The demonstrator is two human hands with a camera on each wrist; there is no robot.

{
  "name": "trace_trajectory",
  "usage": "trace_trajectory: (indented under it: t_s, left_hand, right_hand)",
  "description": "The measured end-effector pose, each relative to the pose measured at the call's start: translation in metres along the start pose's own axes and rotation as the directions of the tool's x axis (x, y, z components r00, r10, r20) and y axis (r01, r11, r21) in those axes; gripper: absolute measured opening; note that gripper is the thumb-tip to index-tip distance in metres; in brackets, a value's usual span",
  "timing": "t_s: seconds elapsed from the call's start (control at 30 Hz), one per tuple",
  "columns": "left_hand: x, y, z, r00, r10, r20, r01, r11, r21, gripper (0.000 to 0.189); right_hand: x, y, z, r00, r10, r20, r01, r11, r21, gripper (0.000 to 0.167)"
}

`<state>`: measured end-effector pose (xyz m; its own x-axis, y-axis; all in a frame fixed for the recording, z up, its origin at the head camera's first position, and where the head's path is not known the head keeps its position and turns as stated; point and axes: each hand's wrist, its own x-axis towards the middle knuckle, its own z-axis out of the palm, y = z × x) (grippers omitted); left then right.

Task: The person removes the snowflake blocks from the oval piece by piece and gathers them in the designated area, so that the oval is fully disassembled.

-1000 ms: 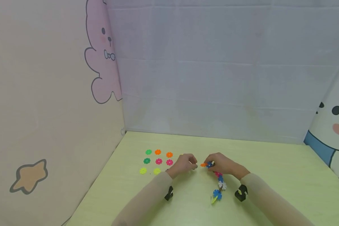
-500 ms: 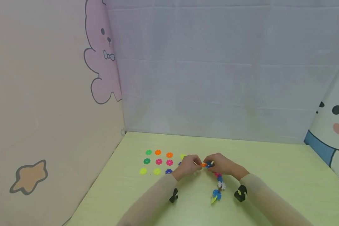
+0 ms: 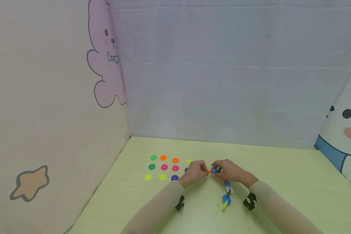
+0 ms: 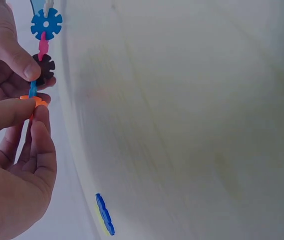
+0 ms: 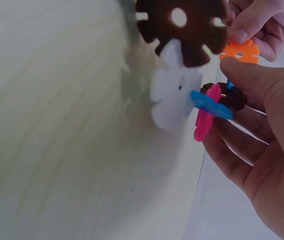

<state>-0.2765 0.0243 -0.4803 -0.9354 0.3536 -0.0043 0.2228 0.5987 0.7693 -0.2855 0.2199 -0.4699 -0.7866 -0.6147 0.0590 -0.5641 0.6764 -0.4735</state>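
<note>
My left hand (image 3: pixel 194 171) pinches an orange notched flower disc (image 5: pixel 239 50) between thumb and fingers. My right hand (image 3: pixel 229 170) grips the same linked chain of discs right beside it, thumb on a dark brown disc (image 4: pixel 46 69). Between these two discs sits a blue disc (image 3: pixel 214 170), slotted into the chain. From the right hand the chain runs down toward the near side: a pink disc (image 4: pixel 43 46), a blue one (image 4: pixel 46 24), a white one (image 5: pixel 174 95), a larger-looking brown one (image 5: pixel 181 25), a blue one (image 3: pixel 226 199) and a yellow end disc (image 3: pixel 224 205).
Left of the hands, loose discs lie in rows on the pale table (image 3: pixel 120 201), among them a green one (image 3: pixel 153 157), an orange one (image 3: pixel 175 160), a pink one (image 3: pixel 164 167) and a dark blue one (image 3: pixel 174 177). A white curtain (image 3: pixel 222 81) hangs behind.
My left hand has come right and taken hold of the orange disc, uncovering yellow and dark blue discs on the table. The near end of the chain has swung slightly.
</note>
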Motion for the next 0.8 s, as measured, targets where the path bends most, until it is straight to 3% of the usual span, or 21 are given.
trace_trajectory:
  t_s: [0.53, 0.8]
  left_hand:
    - [0.0009, 0.0018, 0.0010, 0.999, 0.045, 0.007, -0.045, 0.998, 0.035, 0.010]
    - [0.0046, 0.0007, 0.0066, 0.990, 0.132, -0.043, -0.129, 0.989, 0.076, 0.009]
  right_hand:
    - [-0.0018, 0.0010, -0.0017, 1.000, -0.016, 0.013, 0.016, 0.999, 0.041, 0.024]
    - [0.0005, 0.0006, -0.0024, 0.998, -0.064, 0.015, 0.063, 0.997, 0.052, 0.019]
